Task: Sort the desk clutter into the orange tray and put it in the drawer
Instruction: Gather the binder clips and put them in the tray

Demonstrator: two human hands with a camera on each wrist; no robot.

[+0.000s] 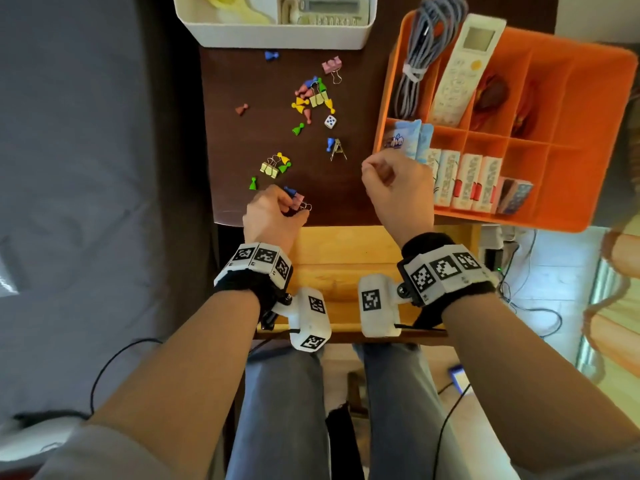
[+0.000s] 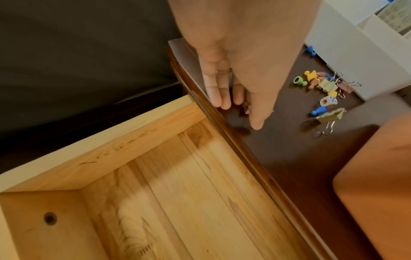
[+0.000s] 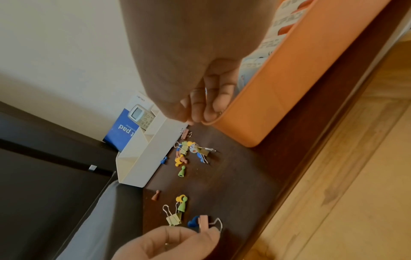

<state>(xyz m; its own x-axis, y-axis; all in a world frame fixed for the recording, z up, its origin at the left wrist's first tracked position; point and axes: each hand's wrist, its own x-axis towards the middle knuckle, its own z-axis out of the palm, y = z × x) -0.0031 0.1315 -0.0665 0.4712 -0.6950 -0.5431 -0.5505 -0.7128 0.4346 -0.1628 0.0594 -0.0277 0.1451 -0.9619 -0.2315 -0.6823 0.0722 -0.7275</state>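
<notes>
Small clutter lies on the dark desk (image 1: 346,188): coloured game pawns (image 1: 304,98), binder clips (image 1: 269,168) and a white die (image 1: 330,121). At the desk's front edge my left hand (image 1: 294,209) pinches a pink binder clip (image 1: 298,201) that rests on the desk beside a blue pawn (image 1: 290,191). The right wrist view shows the thumb and a finger on that clip (image 3: 203,224). My right hand (image 1: 372,168) hovers by the orange tray (image 1: 588,133) with its fingers curled. Nothing shows inside it.
The tray holds a grey cable (image 1: 420,60), a remote (image 1: 464,67) and several small packets (image 1: 467,181). A white organiser (image 1: 277,36) stands at the back. The wooden drawer (image 2: 177,193) is pulled out below the desk edge. A grey bed lies to the left.
</notes>
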